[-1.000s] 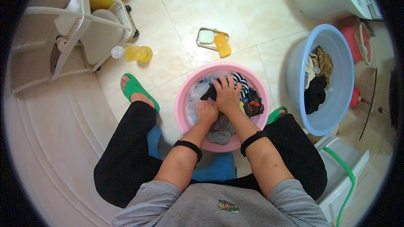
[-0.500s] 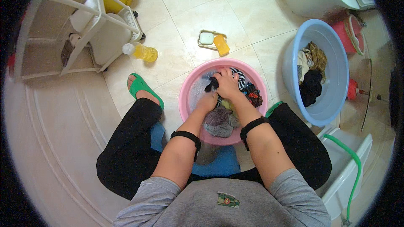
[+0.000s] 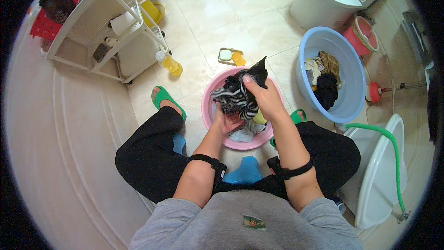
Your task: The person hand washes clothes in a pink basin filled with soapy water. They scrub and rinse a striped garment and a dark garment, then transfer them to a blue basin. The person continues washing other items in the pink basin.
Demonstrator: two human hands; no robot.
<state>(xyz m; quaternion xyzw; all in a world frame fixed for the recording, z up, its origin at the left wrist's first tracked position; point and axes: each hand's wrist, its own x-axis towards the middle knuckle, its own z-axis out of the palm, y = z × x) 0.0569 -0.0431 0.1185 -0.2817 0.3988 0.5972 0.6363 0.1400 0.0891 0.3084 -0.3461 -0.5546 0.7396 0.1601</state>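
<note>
Right hand (image 3: 263, 95): clenched on black cloth (image 3: 257, 75), thumb uppermost, above the pink basin (image 3: 238, 146). Left hand (image 3: 227, 121): palm turned up against the underside of black-and-white striped cloth (image 3: 233, 99), also above the pink basin; its fingers are partly hidden, so whether they close on the fabric cannot be told. The two cloths meet between the hands; whether they form one garment cannot be determined. Inside the pink basin, below the hands: greyish cloth (image 3: 243, 133) and yellow-green cloth (image 3: 259, 118). Just beyond the basin's far rim: a soap dish (image 3: 226, 62) bearing a pale green bar (image 3: 225, 54) and an orange bar (image 3: 238, 59). Beyond the basin to its left: a bottle of yellow liquid (image 3: 171, 65), upright or tilted not determinable. Right of the pink basin: a larger blue tub (image 3: 354, 85) containing dark clothing (image 3: 326, 91)
</note>
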